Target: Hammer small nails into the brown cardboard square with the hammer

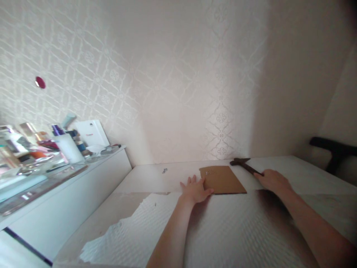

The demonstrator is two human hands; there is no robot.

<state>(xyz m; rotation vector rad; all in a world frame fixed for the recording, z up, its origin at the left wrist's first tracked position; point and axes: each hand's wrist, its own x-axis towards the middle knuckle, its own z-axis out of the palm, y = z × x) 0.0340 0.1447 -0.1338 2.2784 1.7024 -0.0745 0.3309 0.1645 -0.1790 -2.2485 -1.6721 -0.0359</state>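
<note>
Cardboard lies on white table. Left hand spread wide, touching cardboard's left edge; right hand gripping hammer, right of cardboard. Likely steadying step; hammer use calls for left hand clear.

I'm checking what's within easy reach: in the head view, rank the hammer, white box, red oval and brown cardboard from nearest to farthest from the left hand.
1. Brown cardboard: touching the left hand, on its right.
2. Hammer: farther right, held in the right hand.
3. White box: well to the left.
4. Red oval: highest and farthest left.
</note>
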